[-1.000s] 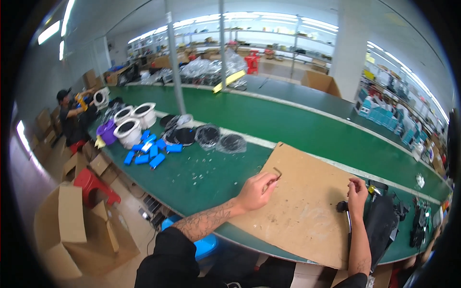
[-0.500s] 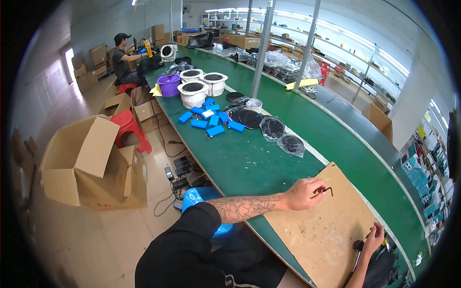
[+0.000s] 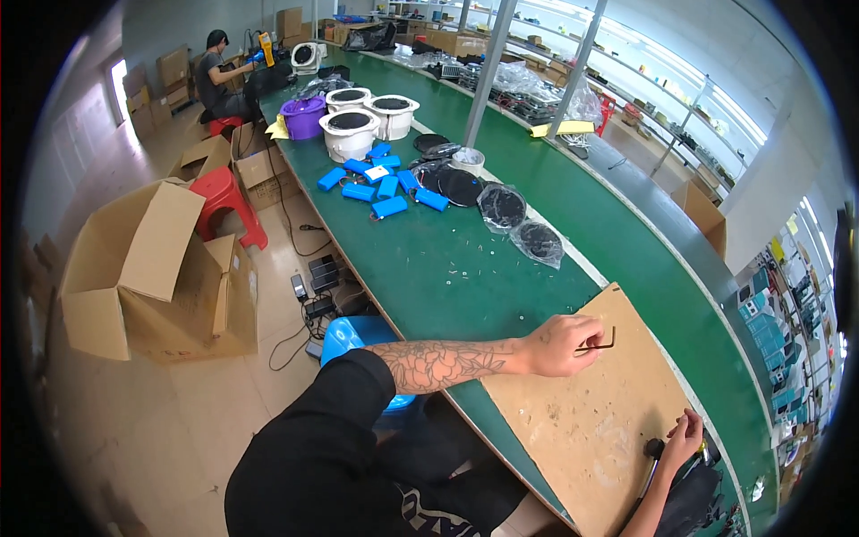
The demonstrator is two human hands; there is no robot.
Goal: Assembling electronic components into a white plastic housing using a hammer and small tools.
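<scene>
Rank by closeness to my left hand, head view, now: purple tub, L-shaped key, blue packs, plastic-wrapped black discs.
1. L-shaped key: held in the left hand.
2. Plastic-wrapped black discs: ahead, on the green table.
3. Blue packs: left of the discs.
4. Purple tub: beyond the packs, near the table's left edge.
</scene>
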